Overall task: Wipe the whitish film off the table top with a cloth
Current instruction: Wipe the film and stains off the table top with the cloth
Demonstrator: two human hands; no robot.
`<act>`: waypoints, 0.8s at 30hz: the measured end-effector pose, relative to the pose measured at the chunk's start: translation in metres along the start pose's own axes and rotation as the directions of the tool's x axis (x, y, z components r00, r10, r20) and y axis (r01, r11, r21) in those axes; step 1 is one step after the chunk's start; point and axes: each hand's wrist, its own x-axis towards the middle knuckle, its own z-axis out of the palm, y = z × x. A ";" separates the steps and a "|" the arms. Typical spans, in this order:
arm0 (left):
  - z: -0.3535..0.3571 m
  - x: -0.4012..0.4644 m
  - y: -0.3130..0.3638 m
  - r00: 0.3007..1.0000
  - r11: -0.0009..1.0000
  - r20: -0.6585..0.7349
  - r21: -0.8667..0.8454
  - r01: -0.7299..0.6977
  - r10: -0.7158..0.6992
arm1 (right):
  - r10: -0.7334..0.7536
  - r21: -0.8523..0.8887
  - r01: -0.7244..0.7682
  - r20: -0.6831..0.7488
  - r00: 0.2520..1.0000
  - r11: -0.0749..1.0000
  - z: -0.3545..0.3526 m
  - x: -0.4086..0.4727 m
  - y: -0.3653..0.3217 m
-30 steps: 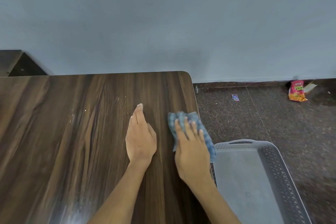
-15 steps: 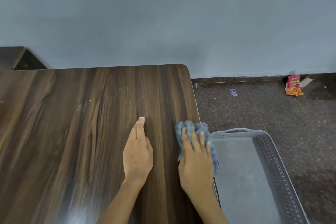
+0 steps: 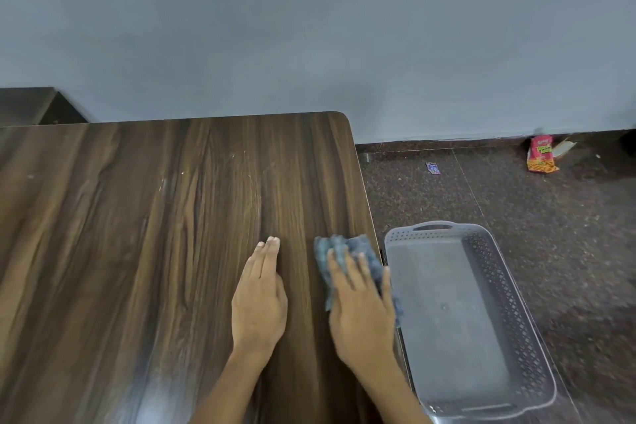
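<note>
- Pressing flat on the cloth point(image 3: 347, 251), right hand point(image 3: 361, 313), fingers straight and slightly spread, palm down on the fabric; nothing pinched.
- Cloth: blue-grey, crumpled, lying on the worktop point(image 3: 137, 234) close to its right edge, partly covered by the right hand; one corner reaches past the edge toward the basket point(image 3: 516, 320).
- Left hand point(image 3: 260, 303): palm down on the bare worktop, fingers straight and pressed together, just beside the right hand and apart from the cloth.
- Worktop: dark wood-grain surface with a rounded far right corner; a pale, whitish patch point(image 3: 148, 399) shows near the bottom edge of the view, left of the left forearm; faint light specks point(image 3: 206, 162) farther away.
- Basket: grey plastic, perforated walls, handle slot on its far rim, sitting lower than the worktop, just beside its right edge.
- Floor point(image 3: 568, 234): dark speckled stone.
- Small wrapper point(image 3: 433, 168): on the floor, near the wall point(image 3: 309, 27).
- Snack packet point(image 3: 541, 154): red and yellow, on the floor at the foot of the wall, well apart from the basket.
- Wall: plain pale blue-grey.
</note>
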 end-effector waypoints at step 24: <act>-0.013 -0.089 -0.014 1.000 0.998 -0.002 0.061 0.012 -0.012 | -0.097 0.097 0.089 0.088 0.991 0.991 0.008 0.000 -0.044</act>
